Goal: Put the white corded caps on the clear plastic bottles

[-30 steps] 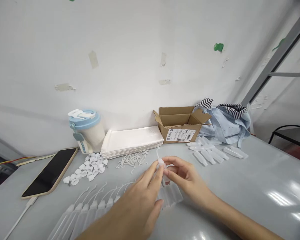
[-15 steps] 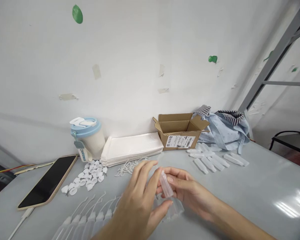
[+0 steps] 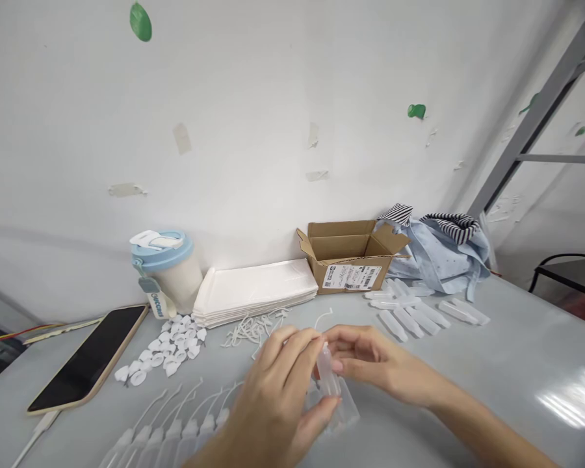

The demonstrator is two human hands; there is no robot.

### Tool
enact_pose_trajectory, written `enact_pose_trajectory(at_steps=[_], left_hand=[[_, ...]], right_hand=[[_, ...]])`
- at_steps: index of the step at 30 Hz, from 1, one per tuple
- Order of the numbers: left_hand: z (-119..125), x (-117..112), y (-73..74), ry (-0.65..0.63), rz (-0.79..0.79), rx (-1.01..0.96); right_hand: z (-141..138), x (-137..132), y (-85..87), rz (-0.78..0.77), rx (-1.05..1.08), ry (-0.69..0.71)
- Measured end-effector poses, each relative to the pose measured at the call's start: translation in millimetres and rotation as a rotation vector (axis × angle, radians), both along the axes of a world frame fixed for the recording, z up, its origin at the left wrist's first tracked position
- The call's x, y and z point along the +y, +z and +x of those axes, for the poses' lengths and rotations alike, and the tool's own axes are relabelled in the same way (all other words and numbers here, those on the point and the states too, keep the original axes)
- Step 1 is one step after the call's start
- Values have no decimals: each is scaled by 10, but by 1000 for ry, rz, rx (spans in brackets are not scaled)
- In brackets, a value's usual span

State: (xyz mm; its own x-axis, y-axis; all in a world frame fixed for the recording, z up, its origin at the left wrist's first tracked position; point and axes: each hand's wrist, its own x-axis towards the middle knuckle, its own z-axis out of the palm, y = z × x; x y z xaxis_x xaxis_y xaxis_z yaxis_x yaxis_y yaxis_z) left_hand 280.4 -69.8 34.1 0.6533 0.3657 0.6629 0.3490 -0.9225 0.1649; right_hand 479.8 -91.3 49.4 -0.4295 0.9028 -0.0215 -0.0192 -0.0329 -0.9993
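Observation:
My left hand [image 3: 273,396] and my right hand [image 3: 375,361] meet over the grey table [image 3: 492,383], both pinching one small clear plastic tube [image 3: 329,377] that stands nearly upright. A thin white strand [image 3: 322,316] curls up from its top between my fingertips. More clear tubes lie under my hands. A row of clear tubes with white tips and long strands [image 3: 175,426] lies in front of my left hand.
A pile of small white caps [image 3: 163,348], loose white strands [image 3: 253,325], a stack of white trays [image 3: 253,292], a blue-lidded cup [image 3: 166,266], a phone [image 3: 88,357], an open cardboard box [image 3: 351,257], several clear tubes [image 3: 414,312] and folded clothes [image 3: 439,250] lie behind.
The tube went from being held high with its strand up, to tilted, to upright again with a strand at its top. My left fingers closed onto it. The view shifted slightly.

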Motion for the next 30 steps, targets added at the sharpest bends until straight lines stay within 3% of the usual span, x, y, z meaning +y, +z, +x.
enact_pose_trajectory(at_steps=[4, 6, 9, 13, 19, 23, 30], left_hand=[[137, -28, 51, 26, -182, 69], [241, -46, 60, 60, -292, 126], [401, -89, 17, 101, -393, 260], [544, -175, -94, 103, -384, 374], [558, -244, -173, 122, -355, 412], [514, -265, -196, 144, -320, 424], [505, -304, -226, 165, -285, 423]], right_hand=[[302, 124, 52, -11, -303, 138], [431, 196, 26, 21, -456, 16], [553, 296, -44, 79, -518, -208], [616, 381, -128, 181, -582, -452], [650, 439, -220, 336, -712, -650], [659, 471, -296, 440, -812, -711], [603, 461, -390, 549, -890, -694]])
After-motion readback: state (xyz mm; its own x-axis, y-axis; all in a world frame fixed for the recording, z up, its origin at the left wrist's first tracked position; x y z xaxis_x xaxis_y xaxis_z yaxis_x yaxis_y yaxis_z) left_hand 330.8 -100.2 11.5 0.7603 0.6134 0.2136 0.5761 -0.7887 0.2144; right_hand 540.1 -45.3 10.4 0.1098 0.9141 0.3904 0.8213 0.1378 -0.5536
